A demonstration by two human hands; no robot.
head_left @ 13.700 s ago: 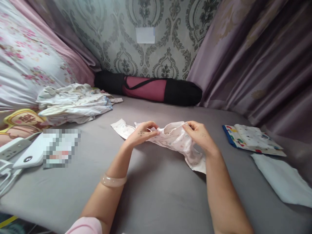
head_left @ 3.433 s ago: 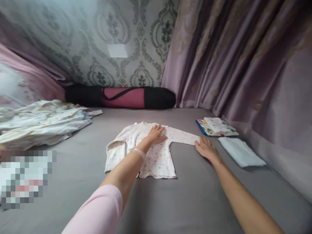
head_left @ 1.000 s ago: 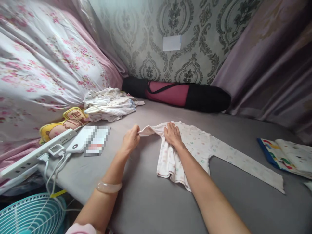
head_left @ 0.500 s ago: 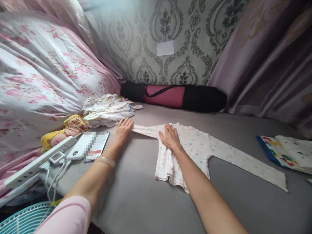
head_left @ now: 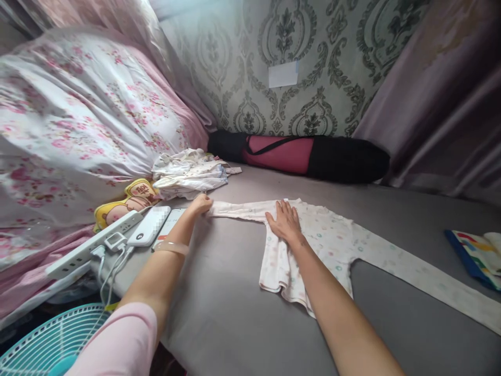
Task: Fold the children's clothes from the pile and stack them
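A small white long-sleeved shirt [head_left: 326, 237] with pale printed dots lies spread on the grey bed surface [head_left: 223, 292]. Its left sleeve stretches out toward my left hand [head_left: 201, 203], whose fingers are closed on the cuff. My right hand [head_left: 285, 222] rests flat with spread fingers on the shirt near that sleeve's shoulder. Below my right hand the shirt's lower edge is rumpled into folds. The other sleeve runs out to the right edge of the view.
A heap of light clothes [head_left: 191, 172] lies beyond my left hand. At left are a yellow cushion [head_left: 136, 198], a power strip [head_left: 94, 245], a white power bank [head_left: 151, 225] and a teal fan [head_left: 50, 339]. A black and pink bag [head_left: 277, 154] lies along the wall; folded cloth [head_left: 475, 253] sits right.
My left hand has gone from lying flat at the sleeve's end to gripping the cuff, and the sleeve looks straighter. My right hand stays on the shirt. The view has shifted left.
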